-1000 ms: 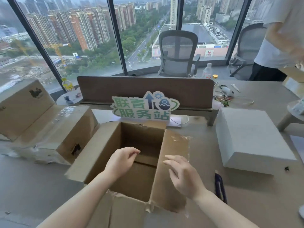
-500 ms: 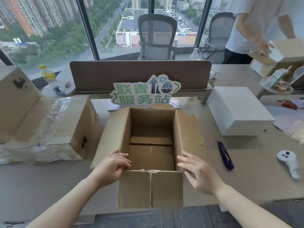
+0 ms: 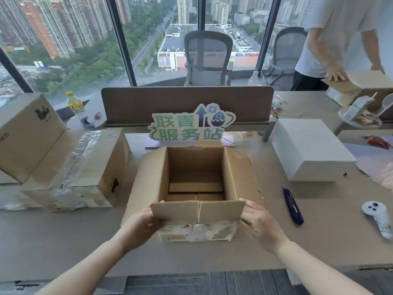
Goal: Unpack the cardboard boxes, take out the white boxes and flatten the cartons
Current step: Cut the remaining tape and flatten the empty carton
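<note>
**Open carton held by its near flap at the table's front edge**

The open carton (image 3: 196,188) stands near the front edge of the table (image 3: 63,237), bare tabletop to either side of it; its side flaps splay outward and its near flap stands upright; inside only the brown bottom flaps show. The left hand (image 3: 141,226) grips the near flap's left end, fingers curled behind it; the right hand (image 3: 260,223) touches the flap's right end with fingers nearly straight, though whether the thumb pinches it cannot be made out. The white box (image 3: 308,150) lies shut on the table well to the right of the carton; between them, nearer the front, lies a blue knife (image 3: 293,206), and beyond that a white controller (image 3: 379,216). On the left a taped carton (image 3: 85,169) lies beside another carton (image 3: 25,133) cut off by the frame. A sign (image 3: 191,124) stands just behind the open carton, hiding part of the divider (image 3: 187,105).
</note>
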The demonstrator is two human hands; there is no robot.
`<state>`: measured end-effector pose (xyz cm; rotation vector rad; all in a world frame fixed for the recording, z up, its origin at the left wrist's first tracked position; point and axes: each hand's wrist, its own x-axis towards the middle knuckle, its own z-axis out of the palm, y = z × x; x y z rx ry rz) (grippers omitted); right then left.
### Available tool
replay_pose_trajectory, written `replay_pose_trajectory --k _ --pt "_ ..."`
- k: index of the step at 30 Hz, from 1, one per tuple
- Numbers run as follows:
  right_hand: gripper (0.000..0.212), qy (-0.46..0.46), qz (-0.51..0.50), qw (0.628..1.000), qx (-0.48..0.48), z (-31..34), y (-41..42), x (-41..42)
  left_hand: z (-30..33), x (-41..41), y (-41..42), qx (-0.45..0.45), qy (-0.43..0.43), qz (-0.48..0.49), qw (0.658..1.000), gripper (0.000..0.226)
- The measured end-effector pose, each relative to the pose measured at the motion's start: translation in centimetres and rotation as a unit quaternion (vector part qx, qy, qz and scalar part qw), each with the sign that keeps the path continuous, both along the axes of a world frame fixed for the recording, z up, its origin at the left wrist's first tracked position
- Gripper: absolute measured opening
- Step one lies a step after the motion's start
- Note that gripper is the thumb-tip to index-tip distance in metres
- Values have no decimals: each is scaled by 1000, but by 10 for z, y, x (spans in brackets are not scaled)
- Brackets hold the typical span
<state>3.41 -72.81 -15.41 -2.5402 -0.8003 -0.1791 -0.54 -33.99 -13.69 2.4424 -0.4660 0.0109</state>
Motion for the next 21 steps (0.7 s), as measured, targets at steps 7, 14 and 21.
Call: replay_pose_trajectory --k 7,14,21 --pt "68 62 -170 980 79 -3 30 -9 -14 0 -35 -62 41 216 973 71" --pt "17 -9 -174 981 86 -4 33 -25 -17 -11 -34 -2 -41 173 984 23" --pt "17 46 -171 978 110 -8 23 -69 -32 -73 -32 16 -12 236 971 15"
